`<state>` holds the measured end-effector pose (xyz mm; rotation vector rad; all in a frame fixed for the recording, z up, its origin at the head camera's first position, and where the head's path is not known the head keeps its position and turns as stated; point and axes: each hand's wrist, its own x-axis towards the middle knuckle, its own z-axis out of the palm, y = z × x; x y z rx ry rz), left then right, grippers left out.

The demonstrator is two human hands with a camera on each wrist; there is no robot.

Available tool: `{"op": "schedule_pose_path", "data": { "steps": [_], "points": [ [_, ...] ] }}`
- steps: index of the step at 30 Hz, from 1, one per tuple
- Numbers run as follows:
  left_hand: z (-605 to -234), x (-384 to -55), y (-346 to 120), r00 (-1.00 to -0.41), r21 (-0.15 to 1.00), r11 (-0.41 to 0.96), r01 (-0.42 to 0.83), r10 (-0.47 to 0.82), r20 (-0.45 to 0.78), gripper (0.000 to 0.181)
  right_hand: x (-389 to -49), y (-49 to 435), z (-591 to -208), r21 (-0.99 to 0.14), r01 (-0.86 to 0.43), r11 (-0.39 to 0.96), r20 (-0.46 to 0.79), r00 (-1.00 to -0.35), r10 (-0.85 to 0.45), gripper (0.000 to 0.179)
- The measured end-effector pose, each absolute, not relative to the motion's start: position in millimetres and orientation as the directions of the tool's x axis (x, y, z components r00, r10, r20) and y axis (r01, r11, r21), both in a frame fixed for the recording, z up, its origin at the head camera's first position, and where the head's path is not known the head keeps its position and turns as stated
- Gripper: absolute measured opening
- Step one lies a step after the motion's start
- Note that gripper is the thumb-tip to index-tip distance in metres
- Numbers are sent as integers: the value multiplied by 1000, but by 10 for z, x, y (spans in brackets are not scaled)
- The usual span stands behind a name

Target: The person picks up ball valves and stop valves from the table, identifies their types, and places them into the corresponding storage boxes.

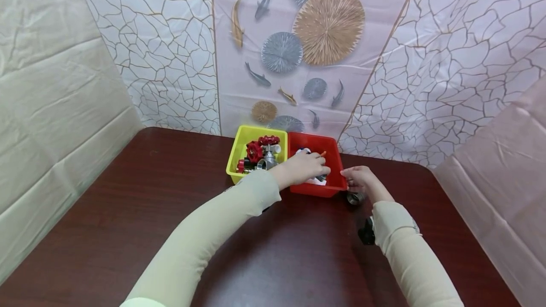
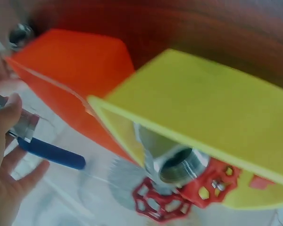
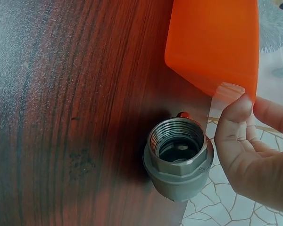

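Note:
My left hand (image 1: 304, 168) is over the red bin (image 1: 315, 192), gripping a metal ball valve (image 2: 26, 125) with a blue lever (image 2: 54, 153). The thumb lies across the valve's body. At the right side of that bin my right hand (image 3: 254, 146) pinches the rim between thumb and fingers. Below this hand a steel threaded fitting (image 3: 179, 157) stands on the table, its threaded opening facing up. The yellow bin (image 1: 239, 153) adjoins the red one on the left and holds metal valves with red handwheels (image 2: 160, 202).
The dark wooden table (image 1: 294, 255) stretches in front of the bins. Behind them rises a patterned cloth backdrop (image 1: 179, 51), with pale cloth walls on both sides. Inside the red bin, a white piece (image 1: 317, 182) shows below my left hand.

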<state>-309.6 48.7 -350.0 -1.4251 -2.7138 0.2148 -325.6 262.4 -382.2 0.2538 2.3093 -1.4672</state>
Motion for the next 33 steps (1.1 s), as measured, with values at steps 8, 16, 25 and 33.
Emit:
{"op": "schedule_pose_path", "data": {
  "steps": [8, 16, 25, 33],
  "points": [
    [-3465, -3295, 499, -520, -204, 513, 834, 854, 20, 25, -3249, 2613, -3792, -829, 370, 420, -423, -905, -37, 41],
    [-3528, -3367, 570, -502, -386, 432, 815, 859, -100, 35, -3254, 2604, -3783, -829, 361, 427, -412, -911, -31, 40],
    [-3652, -3408, 578, -508, -419, 397, 817, 839, -196, 39, -3233, 2602, -3857, -816, 361, 452, -410, -912, -12, 40],
    [-3678, -3390, 587, -541, -399, 446, 801, 825, -165, 27, -3244, 2592, -3832, -813, 353, 464, -399, -917, -2, 40]
  ]
}}
